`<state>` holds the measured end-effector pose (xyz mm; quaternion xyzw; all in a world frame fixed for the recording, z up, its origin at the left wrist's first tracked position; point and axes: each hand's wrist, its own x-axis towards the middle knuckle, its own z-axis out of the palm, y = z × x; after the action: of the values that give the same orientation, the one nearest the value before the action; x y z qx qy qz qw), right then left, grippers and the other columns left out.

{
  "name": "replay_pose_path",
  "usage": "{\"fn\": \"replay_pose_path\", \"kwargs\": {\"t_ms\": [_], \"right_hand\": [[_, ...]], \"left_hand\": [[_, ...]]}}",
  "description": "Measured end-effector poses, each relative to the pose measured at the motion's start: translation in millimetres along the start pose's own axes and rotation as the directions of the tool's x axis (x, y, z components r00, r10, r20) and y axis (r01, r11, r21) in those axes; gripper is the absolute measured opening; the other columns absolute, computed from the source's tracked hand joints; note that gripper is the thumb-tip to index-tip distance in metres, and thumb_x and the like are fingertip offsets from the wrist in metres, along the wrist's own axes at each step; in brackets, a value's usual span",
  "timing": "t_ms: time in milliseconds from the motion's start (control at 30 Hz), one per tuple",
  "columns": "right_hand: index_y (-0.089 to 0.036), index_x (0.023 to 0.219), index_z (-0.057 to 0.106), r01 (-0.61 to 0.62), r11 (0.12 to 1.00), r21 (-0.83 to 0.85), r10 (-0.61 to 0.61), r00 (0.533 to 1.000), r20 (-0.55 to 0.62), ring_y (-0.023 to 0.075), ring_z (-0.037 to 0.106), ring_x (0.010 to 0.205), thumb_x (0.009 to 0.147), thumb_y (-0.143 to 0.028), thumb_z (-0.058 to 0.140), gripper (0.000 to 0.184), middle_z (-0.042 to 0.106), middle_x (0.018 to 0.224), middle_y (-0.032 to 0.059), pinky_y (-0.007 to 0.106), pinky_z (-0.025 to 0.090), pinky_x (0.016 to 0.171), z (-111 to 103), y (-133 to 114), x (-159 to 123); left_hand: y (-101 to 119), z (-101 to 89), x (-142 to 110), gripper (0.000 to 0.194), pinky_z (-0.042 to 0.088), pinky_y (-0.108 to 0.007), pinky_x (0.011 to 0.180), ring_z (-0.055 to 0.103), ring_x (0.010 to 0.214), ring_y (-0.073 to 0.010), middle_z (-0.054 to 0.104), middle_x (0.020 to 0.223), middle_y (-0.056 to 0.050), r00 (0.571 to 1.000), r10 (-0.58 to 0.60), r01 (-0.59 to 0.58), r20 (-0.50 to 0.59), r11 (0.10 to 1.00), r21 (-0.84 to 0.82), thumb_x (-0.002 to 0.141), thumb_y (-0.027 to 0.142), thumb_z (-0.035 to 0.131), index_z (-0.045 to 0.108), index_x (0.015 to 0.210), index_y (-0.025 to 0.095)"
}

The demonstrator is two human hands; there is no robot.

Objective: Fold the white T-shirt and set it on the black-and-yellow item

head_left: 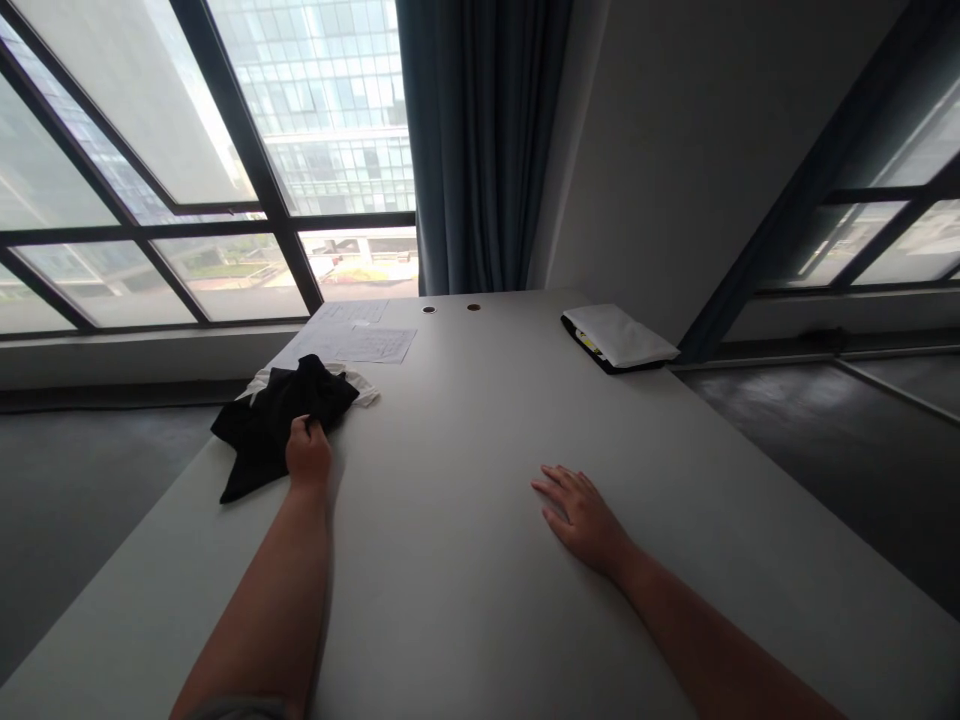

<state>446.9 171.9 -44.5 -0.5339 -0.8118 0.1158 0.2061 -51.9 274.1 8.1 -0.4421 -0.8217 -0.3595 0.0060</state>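
My left hand (307,452) is closed on the near edge of a crumpled black garment (274,415) at the left side of the white table (442,520). The kind of garment cannot be made out. Part of it droops toward the table's left edge. Under and behind it a white cloth (365,387) peeks out. My right hand (581,512) rests palm down on the tabletop, fingers spread, holding nothing.
Printed papers (375,343) lie at the far left of the table. A folded white cloth item (619,335) with black and yellow beneath sits at the far right. Two round cable holes (473,307) mark the far edge, before a blue curtain (487,150) and windows.
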Motion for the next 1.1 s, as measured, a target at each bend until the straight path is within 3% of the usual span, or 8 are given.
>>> {"fn": "replay_pose_path", "kwargs": {"t_ms": [133,267,533,633,700,767,967,1100], "right_hand": [[-0.028,0.135,0.069,0.011,1.0,-0.015,-0.012,1.0,-0.023,0.0318,0.049,0.143,0.091,-0.031,0.056,0.046,0.058,0.151,0.011,0.063,0.031,0.121,-1.6,1.0,3.5],[-0.025,0.131,0.071,0.024,1.0,-0.013,-0.025,0.999,-0.023,0.0321,0.053,0.139,0.09,-0.03,0.056,0.044,0.061,0.147,0.0127,0.061,0.033,0.12,-5.1,0.1,7.1],[-0.024,0.123,0.073,0.087,0.964,0.253,-0.058,0.991,-0.121,0.0284,0.063,0.126,0.094,-0.029,0.054,0.035,0.069,0.131,0.0114,0.054,0.046,0.114,-17.6,-4.5,12.2],[-0.024,0.119,0.074,0.135,0.933,0.334,-0.088,0.984,-0.154,0.0269,0.064,0.123,0.096,-0.029,0.053,0.031,0.07,0.128,0.0107,0.049,0.051,0.11,-21.1,-7.7,12.5],[-0.025,0.116,0.075,0.158,0.92,0.359,-0.111,0.983,-0.147,0.0268,0.065,0.122,0.098,-0.03,0.053,0.029,0.07,0.127,0.0105,0.049,0.051,0.109,-23.8,-10.2,12.4],[-0.025,0.114,0.076,0.181,0.907,0.381,-0.144,0.982,-0.122,0.0271,0.066,0.12,0.099,-0.033,0.054,0.028,0.072,0.125,0.0107,0.049,0.052,0.108,-27.4,-13.5,11.9],[-0.025,0.125,0.073,0.289,0.849,0.443,-0.323,0.946,0.001,0.0273,0.065,0.124,0.103,-0.038,0.056,0.031,0.069,0.134,0.0128,0.049,0.052,0.109,-34.7,-37.6,2.3],[-0.025,0.136,0.067,0.369,0.793,0.484,-0.465,0.88,0.091,0.026,0.062,0.132,0.099,-0.029,0.061,0.038,0.065,0.143,0.0124,0.046,0.052,0.111,-25.6,-65.3,-7.5]], "left_hand": [[40.0,-6.3,-59.9,0.032,0.048,-0.033,0.08,0.072,0.096,-0.0275,0.076,0.107,-0.014,0.953,0.219,-0.248,0.209,0.961,0.126,0.103,0.031,0.041,0.063,0.123,0.018],[77.3,-15.6,-130.8,0.023,0.047,-0.032,0.077,0.072,0.09,-0.0248,0.076,0.099,-0.009,0.756,0.415,-0.528,0.506,0.844,0.097,0.102,0.028,0.045,0.067,0.103,0.021],[101.4,-37.7,-228.1,0.019,0.048,-0.034,0.093,0.066,0.108,-0.022,0.075,0.114,-0.004,0.083,0.866,-0.796,0.493,0.355,-0.491,0.097,0.025,0.059,0.069,0.112,0.025],[102.8,-42.8,-240.9,0.024,0.046,-0.037,0.097,0.062,0.117,-0.0231,0.072,0.126,-0.004,-0.013,0.907,-0.796,0.422,0.246,-0.553,0.099,0.038,0.061,0.069,0.119,0.027],[102.7,-43.9,-239.8,0.029,0.044,-0.039,0.1,0.06,0.122,-0.0248,0.069,0.132,-0.006,0.019,0.919,-0.801,0.393,0.249,-0.544,0.098,0.044,0.064,0.069,0.121,0.027],[101.2,-43.1,-232.1,0.03,0.043,-0.042,0.103,0.06,0.123,-0.0261,0.069,0.132,-0.007,0.129,0.918,-0.804,0.375,0.318,-0.502,0.096,0.045,0.065,0.071,0.119,0.026],[82.5,-30.7,-185.8,0.029,0.038,-0.051,0.113,0.054,0.133,-0.0328,0.062,0.141,-0.013,0.717,0.659,-0.651,0.225,0.749,-0.12,0.096,0.03,0.06,0.069,0.123,0.023],[65.7,-15.0,-161.4,0.054,0.037,-0.055,0.116,0.048,0.141,-0.0387,0.054,0.151,-0.021,0.854,0.451,-0.474,0.259,0.88,0.032,0.091,0.03,0.066,0.056,0.143,0.016]]}}
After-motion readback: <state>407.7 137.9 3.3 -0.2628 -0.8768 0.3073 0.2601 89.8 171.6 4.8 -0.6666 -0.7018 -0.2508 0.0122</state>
